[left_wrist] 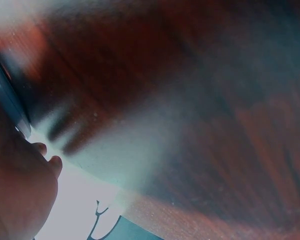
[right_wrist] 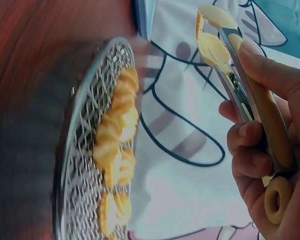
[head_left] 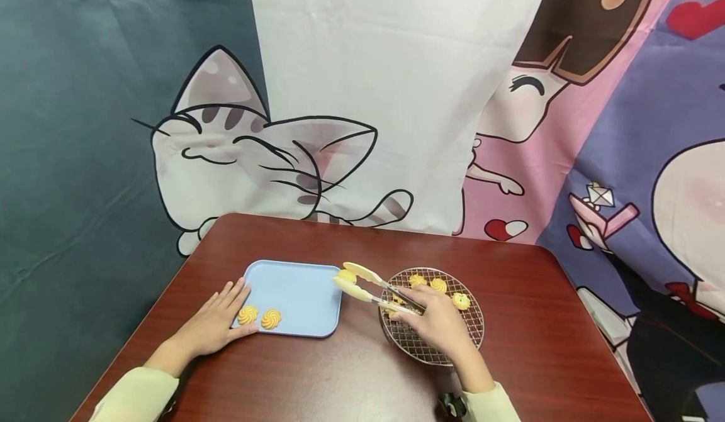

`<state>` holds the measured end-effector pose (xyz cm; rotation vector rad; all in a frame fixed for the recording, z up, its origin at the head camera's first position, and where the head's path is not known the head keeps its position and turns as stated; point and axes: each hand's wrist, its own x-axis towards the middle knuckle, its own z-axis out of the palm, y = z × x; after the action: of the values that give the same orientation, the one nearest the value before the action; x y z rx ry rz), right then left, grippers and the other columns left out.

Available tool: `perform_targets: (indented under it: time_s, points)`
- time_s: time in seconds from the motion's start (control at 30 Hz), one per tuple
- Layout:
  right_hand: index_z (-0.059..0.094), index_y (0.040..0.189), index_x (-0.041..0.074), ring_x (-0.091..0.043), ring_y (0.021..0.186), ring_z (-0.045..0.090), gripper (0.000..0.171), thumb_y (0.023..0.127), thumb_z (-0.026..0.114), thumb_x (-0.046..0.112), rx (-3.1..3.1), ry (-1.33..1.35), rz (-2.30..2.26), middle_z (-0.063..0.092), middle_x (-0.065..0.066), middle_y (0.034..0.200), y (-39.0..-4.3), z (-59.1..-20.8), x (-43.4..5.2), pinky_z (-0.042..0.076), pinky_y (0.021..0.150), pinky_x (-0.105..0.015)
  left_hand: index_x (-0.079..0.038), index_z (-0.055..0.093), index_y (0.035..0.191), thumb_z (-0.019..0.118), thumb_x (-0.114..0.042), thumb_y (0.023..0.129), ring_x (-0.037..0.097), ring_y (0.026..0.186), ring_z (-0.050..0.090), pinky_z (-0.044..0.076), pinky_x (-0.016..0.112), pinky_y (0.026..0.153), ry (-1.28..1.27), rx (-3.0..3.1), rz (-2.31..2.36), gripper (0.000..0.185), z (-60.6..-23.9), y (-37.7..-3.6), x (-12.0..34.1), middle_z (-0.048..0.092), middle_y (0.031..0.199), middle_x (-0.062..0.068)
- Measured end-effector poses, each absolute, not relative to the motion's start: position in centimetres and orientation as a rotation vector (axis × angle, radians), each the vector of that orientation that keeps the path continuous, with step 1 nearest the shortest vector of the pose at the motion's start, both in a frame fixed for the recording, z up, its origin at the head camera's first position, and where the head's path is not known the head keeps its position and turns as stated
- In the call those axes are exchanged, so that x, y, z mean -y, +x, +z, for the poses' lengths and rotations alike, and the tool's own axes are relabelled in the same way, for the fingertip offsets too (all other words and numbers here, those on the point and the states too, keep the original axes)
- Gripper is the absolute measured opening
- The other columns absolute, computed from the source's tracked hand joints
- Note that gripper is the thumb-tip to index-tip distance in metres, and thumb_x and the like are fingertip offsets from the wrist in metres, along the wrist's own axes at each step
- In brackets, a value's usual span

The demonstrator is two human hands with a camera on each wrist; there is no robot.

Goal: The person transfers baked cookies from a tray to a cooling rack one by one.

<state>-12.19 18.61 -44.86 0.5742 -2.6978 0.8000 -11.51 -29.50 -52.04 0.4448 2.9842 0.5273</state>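
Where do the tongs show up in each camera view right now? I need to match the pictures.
Head view: the tongs sit mid-frame, gripped by the right hand, tips holding a cookie at the blue tray's right edge.
Left wrist view: not in it.
Right wrist view: tongs at upper right, held by the right hand.
Shared landmark: the round wire rack of cookies.

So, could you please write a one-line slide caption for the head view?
Right hand carries a cookie in tongs from wire rack toward blue tray, steadied by left hand.
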Motion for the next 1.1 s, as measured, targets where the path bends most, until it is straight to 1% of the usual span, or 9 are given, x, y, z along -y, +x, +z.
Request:
perform_targets:
  time_s: [0.2,0.3,0.47,0.63,0.7,0.8,0.93,1.03,1.1]
  points:
    - [0.076,0.122,0.017,-0.026,0.102,0.072,0.055,0.072,0.092,0.034,2.673,0.587,0.796,0.075,-0.005,0.111,-11.4,-44.6,-20.7,0.056,0.089,-0.048,-0.004,0.030,0.159,0.059,-0.067,0.092,0.047,0.152,0.017,0.019,0.066,0.117,0.461,-3.004,0.514,0.097,-52.0,-11.5,29.5,0.019,0.167,0.019]
    - [0.077,0.120,0.017,-0.031,0.105,0.071,0.055,0.070,0.093,0.033,2.662,0.567,0.782,0.075,-0.010,0.112,-10.8,-44.6,-21.8,0.055,0.090,-0.052,-0.003,0.032,0.158,0.060,-0.066,0.092,0.048,0.151,0.019,0.020,0.067,0.116,0.477,-3.020,0.523,0.096,-52.0,-11.5,29.4,0.021,0.166,0.020]
    - [0.078,0.119,0.020,-0.031,0.107,0.070,0.055,0.069,0.094,0.032,2.670,0.519,0.810,0.076,-0.007,0.111,-9.9,-44.4,-23.8,0.055,0.090,-0.053,-0.002,0.033,0.158,0.061,-0.064,0.092,0.049,0.149,0.021,0.022,0.067,0.114,0.497,-3.040,0.538,0.094,-52.0,-11.5,29.2,0.023,0.165,0.021]
    - [0.078,0.119,0.022,-0.019,0.098,0.071,0.054,0.069,0.094,0.032,2.672,0.496,0.823,0.075,0.003,0.107,-8.9,-43.9,-25.6,0.057,0.084,-0.043,-0.003,0.032,0.158,0.060,-0.066,0.092,0.049,0.150,0.020,0.022,0.067,0.115,0.487,-3.037,0.521,0.095,-52.1,-11.5,29.3,0.023,0.166,0.021]
    - [0.078,0.119,0.022,-0.015,0.094,0.070,0.055,0.068,0.095,0.033,2.658,0.509,0.818,0.075,0.006,0.106,-8.6,-43.7,-26.2,0.057,0.080,-0.039,-0.003,0.032,0.158,0.059,-0.066,0.092,0.048,0.150,0.020,0.021,0.067,0.115,0.478,-3.032,0.515,0.096,-52.1,-11.5,29.4,0.022,0.166,0.021]
    - [0.078,0.118,0.023,-0.010,0.093,0.070,0.054,0.067,0.095,0.034,2.643,0.523,0.794,0.075,0.008,0.106,-8.0,-43.5,-27.1,0.056,0.079,-0.031,-0.003,0.031,0.158,0.059,-0.067,0.092,0.048,0.150,0.019,0.021,0.067,0.115,0.471,-3.027,0.514,0.097,-52.2,-11.5,29.4,0.022,0.166,0.021]
    - [0.079,0.116,0.025,-0.003,0.082,0.063,0.052,0.067,0.095,0.033,2.654,0.529,0.805,0.071,0.013,0.098,-7.4,-43.4,-28.1,0.049,0.070,-0.020,-0.004,0.030,0.159,0.058,-0.068,0.091,0.047,0.151,0.018,0.021,0.067,0.116,0.461,-3.018,0.520,0.098,-52.4,-11.6,29.5,0.020,0.166,0.020]
    - [0.079,0.115,0.025,-0.002,0.073,0.056,0.051,0.067,0.095,0.029,2.663,0.526,0.845,0.066,0.015,0.088,-6.9,-43.5,-28.9,0.042,0.062,-0.017,-0.005,0.029,0.159,0.058,-0.069,0.091,0.046,0.152,0.017,0.020,0.066,0.116,0.448,-3.007,0.522,0.099,-52.5,-11.6,29.5,0.019,0.167,0.019]
    - [0.078,0.114,0.025,-0.003,0.071,0.055,0.050,0.067,0.095,0.028,2.663,0.519,0.859,0.065,0.015,0.086,-6.5,-43.7,-29.4,0.040,0.060,-0.016,-0.004,0.029,0.159,0.058,-0.070,0.090,0.046,0.152,0.016,0.020,0.066,0.116,0.444,-3.003,0.519,0.099,-52.4,-11.6,29.6,0.019,0.167,0.019]
